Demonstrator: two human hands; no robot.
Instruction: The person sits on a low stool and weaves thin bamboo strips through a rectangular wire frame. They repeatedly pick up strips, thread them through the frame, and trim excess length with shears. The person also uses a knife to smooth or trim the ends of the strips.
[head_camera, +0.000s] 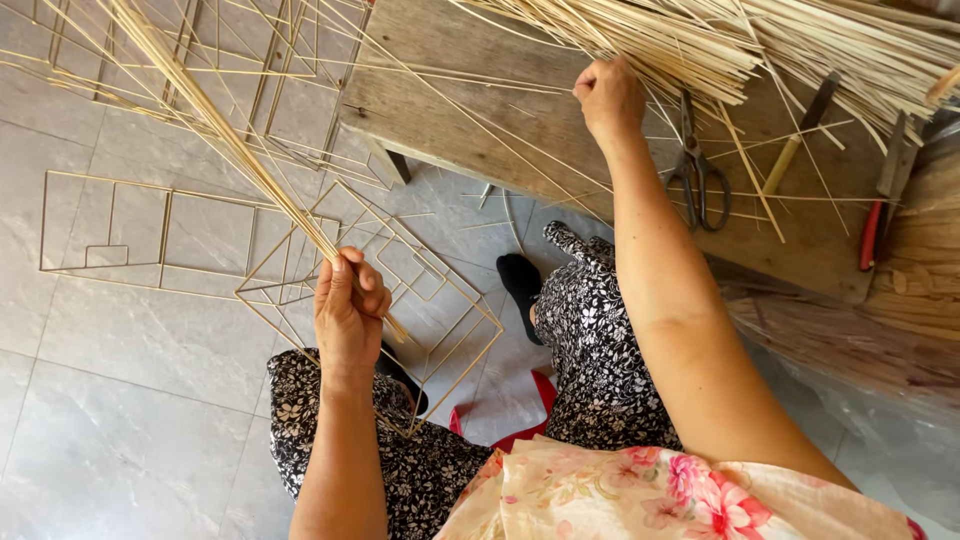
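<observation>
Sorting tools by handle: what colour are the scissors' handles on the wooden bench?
Black, on the metal scissors; head view.

Wooden worktop (470, 120) over a grey tiled floor (130, 400)

On the worktop, black scissors (697, 165) lie below a heap of pale splints (760, 40), with a red-handled tool (880, 205) to their right; on the floor left of the worktop lie thin stick frames (150, 235).

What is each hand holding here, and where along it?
The left hand grips a bundle of thin sticks near its lower end. The right hand is closed on sticks from the pile on the bench, at their near ends.
</observation>
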